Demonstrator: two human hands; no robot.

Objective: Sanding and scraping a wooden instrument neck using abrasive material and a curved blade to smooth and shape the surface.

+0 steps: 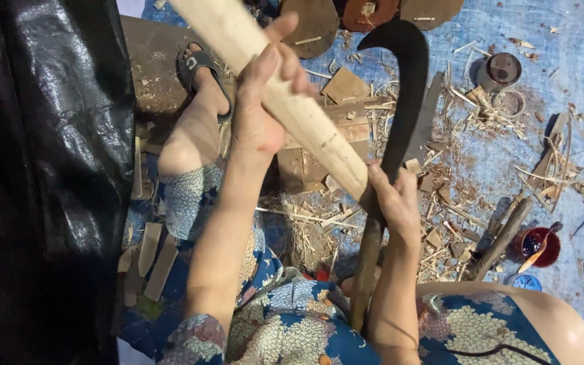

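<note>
Right hand (395, 201) is closed on the billhook (400, 108), blade curving up beyond the fingers. Left hand (259, 111) is wrapped round the stick (285, 94), whose long axis slants down-right, lower end touching the blade just above the right fingers.

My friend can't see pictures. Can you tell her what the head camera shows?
A seated person's left hand holds a long pale wooden stick slanting upward, while the right hand grips a dark curved blade on a wooden handle against the stick's lower end. Wood shavings cover the blue tarp below, beside a small red bowl.
</note>
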